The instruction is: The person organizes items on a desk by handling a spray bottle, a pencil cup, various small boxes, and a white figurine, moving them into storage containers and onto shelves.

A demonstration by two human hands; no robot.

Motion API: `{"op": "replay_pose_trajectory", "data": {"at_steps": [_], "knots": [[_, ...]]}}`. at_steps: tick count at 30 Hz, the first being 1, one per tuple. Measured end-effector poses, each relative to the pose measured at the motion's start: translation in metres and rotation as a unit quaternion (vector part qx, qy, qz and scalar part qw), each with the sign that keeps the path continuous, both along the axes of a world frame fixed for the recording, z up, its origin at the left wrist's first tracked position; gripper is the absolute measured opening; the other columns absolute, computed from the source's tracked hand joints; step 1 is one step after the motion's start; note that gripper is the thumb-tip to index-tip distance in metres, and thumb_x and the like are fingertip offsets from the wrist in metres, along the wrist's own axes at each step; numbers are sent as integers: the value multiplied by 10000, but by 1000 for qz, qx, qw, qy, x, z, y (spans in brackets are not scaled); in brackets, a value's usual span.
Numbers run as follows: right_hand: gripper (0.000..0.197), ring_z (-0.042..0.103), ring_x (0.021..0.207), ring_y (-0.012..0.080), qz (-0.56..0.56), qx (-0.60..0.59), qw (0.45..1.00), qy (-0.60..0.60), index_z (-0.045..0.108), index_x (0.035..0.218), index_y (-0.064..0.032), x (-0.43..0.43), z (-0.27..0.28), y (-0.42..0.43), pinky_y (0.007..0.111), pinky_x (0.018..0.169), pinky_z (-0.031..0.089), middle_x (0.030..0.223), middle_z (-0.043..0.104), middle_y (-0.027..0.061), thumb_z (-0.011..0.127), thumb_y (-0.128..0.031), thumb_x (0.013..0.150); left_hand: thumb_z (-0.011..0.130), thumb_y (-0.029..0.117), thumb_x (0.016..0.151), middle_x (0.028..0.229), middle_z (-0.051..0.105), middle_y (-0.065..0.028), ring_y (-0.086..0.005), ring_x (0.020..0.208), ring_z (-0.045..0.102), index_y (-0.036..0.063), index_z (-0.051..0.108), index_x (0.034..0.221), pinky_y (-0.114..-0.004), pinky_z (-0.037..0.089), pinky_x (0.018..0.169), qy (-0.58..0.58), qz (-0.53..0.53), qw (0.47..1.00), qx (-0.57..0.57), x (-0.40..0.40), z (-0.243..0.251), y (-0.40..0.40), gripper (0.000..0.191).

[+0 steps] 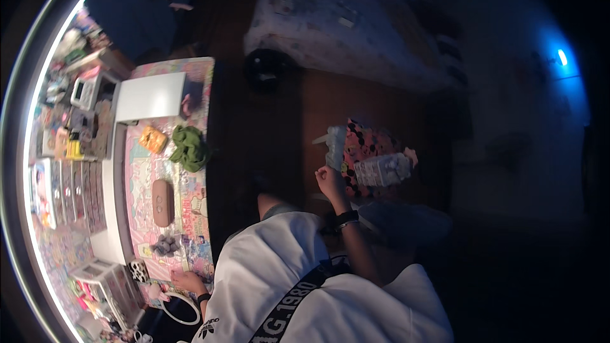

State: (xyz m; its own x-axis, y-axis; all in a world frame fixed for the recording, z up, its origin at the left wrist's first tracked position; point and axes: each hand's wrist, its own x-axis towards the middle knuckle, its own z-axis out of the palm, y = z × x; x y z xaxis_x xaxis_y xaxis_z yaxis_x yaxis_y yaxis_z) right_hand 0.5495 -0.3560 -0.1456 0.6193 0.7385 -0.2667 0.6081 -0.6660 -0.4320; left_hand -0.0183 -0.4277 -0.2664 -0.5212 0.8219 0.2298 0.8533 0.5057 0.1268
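Note:
Low on the left, my left hand (189, 282) rests at the desk's (186, 209) patterned top, fingers spread toward a small grey plush (165, 245). Close below it are a white ring-shaped object (181, 308) and a cow-spotted item (138, 270). Beyond lie a brown glasses case (163, 203), a bunched green cloth (188, 148) and an orange packet (153, 139). My right hand (330, 182) hangs in dim light with loosely bent fingers, beside a seat with a pink character-print cover (357, 145). Nothing shows in it, though its fingertips are partly hidden.
On the covered seat is a pale container (381, 170). A white box (151, 96) stands at the desk's far end. Drawer units (78, 193) and crowded shelves line its back under a bright light strip. A dark round object (267, 69) sits by the bed (329, 52).

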Motion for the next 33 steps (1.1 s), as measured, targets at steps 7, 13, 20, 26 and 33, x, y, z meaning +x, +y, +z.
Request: {"op": "replay_pose_trajectory", "data": {"at_steps": [7,13,20,26,33], "knots": [[340,634,911,345,-289,4,956,-52,626,912,-2,130,-30,-83,441,752,496,941,656,201,667,-324,814,457,122,829,1089,569,-291,-456,969,553,-78,522,1158,-520,434,861,-121,91,988,-25,-28,-17,10,391],[595,608,981,268,-570,35,800,181,581,1142,13,214,-116,-140,382,850,473,1056,631,161,683,-463,799,435,81,848,933,615,-185,-296,796,599,-47,587,1030,-396,484,694,-13,147,989,15,28,12,-4,270],[561,611,1027,274,-615,158,730,252,537,1229,-2,257,-243,-194,380,858,481,1191,606,160,634,-389,834,431,64,852,851,611,-136,-231,721,581,-31,603,976,-343,470,629,-238,-40,967,-76,125,48,-28,232],[531,630,981,313,-633,44,754,172,533,1142,57,252,-228,-191,411,814,491,1094,637,202,689,-299,781,427,48,857,782,607,-94,-176,657,566,-17,617,930,-297,458,572,-356,-186,907,-124,180,62,28,213],[601,641,878,345,-613,40,789,-26,633,1014,21,265,-108,-122,437,741,503,946,666,209,670,-527,770,407,5,880,623,508,8,-74,520,436,25,616,812,-209,356,476,-391,-284,871,-90,286,106,120,220]]}}
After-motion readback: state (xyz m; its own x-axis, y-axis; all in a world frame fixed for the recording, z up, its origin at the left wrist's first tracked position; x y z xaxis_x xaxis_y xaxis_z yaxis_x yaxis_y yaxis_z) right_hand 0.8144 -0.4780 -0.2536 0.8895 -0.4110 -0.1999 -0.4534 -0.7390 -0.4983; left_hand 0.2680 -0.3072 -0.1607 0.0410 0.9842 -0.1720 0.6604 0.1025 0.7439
